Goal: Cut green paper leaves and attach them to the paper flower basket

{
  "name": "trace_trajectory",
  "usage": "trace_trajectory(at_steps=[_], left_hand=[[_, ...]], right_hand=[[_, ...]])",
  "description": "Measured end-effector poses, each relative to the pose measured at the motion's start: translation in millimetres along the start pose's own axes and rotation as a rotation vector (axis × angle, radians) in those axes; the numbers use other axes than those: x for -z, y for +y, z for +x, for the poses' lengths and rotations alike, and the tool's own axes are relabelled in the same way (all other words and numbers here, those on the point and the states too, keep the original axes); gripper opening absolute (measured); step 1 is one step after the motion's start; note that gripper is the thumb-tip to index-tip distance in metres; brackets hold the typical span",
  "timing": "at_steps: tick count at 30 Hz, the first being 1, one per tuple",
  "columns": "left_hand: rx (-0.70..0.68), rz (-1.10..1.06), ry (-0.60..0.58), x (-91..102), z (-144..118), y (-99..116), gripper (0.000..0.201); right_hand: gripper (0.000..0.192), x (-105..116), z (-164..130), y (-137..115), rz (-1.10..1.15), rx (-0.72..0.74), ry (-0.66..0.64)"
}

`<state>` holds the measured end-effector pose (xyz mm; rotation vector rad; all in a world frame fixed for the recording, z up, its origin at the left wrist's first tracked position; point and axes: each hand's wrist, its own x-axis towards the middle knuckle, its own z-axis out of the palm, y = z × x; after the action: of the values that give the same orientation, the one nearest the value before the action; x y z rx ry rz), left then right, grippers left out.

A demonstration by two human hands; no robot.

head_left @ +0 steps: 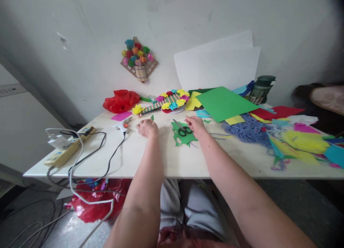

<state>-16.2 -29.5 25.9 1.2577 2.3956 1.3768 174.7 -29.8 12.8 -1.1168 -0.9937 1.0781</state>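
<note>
White table [166,158] against a wall: right hand [195,124] curled, fingertips touching the scissors [182,129] lying on green scrap [182,137] just left of it. Left hand [147,128] loosely closed, beside a glue gun [123,124].

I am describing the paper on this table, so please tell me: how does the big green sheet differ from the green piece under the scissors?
The big green sheet is a whole rectangle with straight edges; the green piece is cut into an irregular, ragged shape. The sheet is much larger. It rests tilted on other coloured papers, while the piece lies flat on the table with the scissors on it, by the right hand. Both are plain green paper.
</note>
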Motion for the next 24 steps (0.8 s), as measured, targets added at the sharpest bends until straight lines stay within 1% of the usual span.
trace_trajectory(at_steps=[1, 3, 5, 7, 8, 9, 10, 12, 13, 16, 19, 24], left_hand=[[0.052, 0.011, 0.004, 0.8, 1, -2, 0.025], [0.110, 0.012, 0.032, 1.2, 2, -4, 0.025], [0.112, 0.001, 0.074, 0.1, 2, -4, 0.028], [0.057, -0.012, 0.091, -2.9, 1, -1, 0.031], [0.000, -0.024, 0.073, -5.3, -1, 1, 0.031], [-0.048, -0.036, 0.040, -8.3, -3, 3, 0.030], [-0.097, -0.049, -0.019, -11.9, -6, 5, 0.029], [-0.181, -0.067, -0.155, -20.3, -13, 9, 0.027], [-0.246, -0.042, -0.239, -24.8, -17, 10, 0.027], [-0.389, 0.071, -0.405, -35.9, -27, 12, 0.028], [-0.477, 0.091, -0.444, -40.9, -31, 11, 0.032], [-0.540, 0.156, -0.433, -38.7, -34, 11, 0.041]], right_hand=[[0.022, 0, 1, 2, -0.094, 0.040, 0.011], [0.024, 1, 3, 4, -0.361, 0.121, 0.029], [0.020, 1, 1, 3, -0.702, 0.185, 0.040], [0.018, -1, -3, 0, -1.021, 0.240, 0.049], [0.019, -2, -6, -2, -1.142, 0.256, 0.041], [0.021, -3, -9, -4, -1.234, 0.268, 0.021], [0.023, -5, -12, -6, -1.304, 0.280, -0.008], [0.026, -6, -17, -8, -1.395, 0.296, -0.074], [0.028, -7, -19, -9, -1.426, 0.305, -0.106], [0.034, -7, -22, -10, -1.493, 0.329, -0.175], [0.038, -7, -24, -11, -1.539, 0.342, -0.215], [0.040, -11, -25, -12, -1.557, 0.310, -0.232]])
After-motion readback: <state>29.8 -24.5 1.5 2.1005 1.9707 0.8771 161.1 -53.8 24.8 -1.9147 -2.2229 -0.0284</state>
